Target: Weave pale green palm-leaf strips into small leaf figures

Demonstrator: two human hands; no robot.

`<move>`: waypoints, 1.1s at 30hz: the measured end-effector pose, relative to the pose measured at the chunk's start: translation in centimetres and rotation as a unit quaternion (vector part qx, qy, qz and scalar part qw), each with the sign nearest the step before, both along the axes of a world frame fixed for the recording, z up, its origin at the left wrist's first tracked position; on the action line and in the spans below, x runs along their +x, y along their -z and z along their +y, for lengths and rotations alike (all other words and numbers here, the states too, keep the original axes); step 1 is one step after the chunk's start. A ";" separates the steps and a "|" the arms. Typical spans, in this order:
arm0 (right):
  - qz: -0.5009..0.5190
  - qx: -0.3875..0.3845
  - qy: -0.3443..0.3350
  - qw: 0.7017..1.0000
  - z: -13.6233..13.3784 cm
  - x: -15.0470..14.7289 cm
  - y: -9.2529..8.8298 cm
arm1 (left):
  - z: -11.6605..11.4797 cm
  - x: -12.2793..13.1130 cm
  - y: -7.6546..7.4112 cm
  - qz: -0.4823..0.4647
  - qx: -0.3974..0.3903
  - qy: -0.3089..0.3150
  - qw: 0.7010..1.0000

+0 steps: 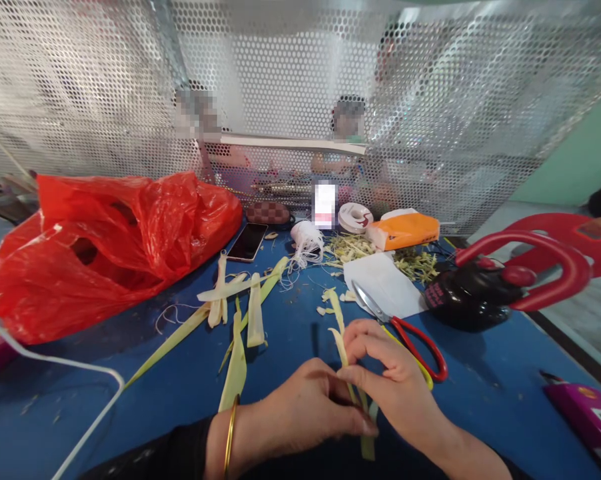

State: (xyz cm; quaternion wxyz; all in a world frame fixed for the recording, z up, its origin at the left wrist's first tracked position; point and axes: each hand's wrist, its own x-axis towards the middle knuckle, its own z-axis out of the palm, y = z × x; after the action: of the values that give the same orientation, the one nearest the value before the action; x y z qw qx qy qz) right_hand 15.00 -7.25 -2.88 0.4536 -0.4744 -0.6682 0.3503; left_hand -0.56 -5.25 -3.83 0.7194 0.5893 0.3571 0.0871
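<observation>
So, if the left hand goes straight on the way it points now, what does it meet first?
The left hand, beyond the strip it holds, would probably meet the right hand first, though depth is unclear.

Narrow, pale-green leaf strips [341, 348], held slanting, pointed tip uppermost.

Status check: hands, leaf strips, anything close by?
Left hand and right hand pinching pale green leaf strips. Scissors close beside right hand. Loose strips lying further left.

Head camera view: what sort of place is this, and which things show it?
Probably a handcraft workspace: the blue table bears pale plant strips, white thread and scissors.
</observation>
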 end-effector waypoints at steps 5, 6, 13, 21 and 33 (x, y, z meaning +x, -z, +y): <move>0.013 0.029 0.036 0.999 -0.3 -0.4 0.6 | -0.3 0.0 0.3 -0.014 0.029 0.012 0.999; 0.016 0.030 0.042 0.999 -0.3 -0.6 0.8 | -0.3 0.0 0.3 -0.024 0.032 0.012 0.999; 0.028 -0.014 0.121 0.992 0.8 0.6 1.2 | 0.6 0.0 -0.9 -0.042 -0.052 -0.075 0.995; 0.117 -0.193 0.039 0.974 1.0 1.4 0.3 | 1.6 -0.5 -1.3 -0.091 -0.072 -0.158 0.981; 0.260 -0.240 -0.003 0.935 0.4 0.3 0.5 | 1.3 -0.1 -0.7 -0.056 -0.054 -0.125 0.989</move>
State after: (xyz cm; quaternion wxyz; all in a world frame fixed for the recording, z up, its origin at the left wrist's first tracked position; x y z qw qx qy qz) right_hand 15.25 -6.89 -3.36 0.4831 -0.4598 -0.4245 0.6123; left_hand -0.63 -3.99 -3.09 0.7528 0.4941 0.3912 0.1900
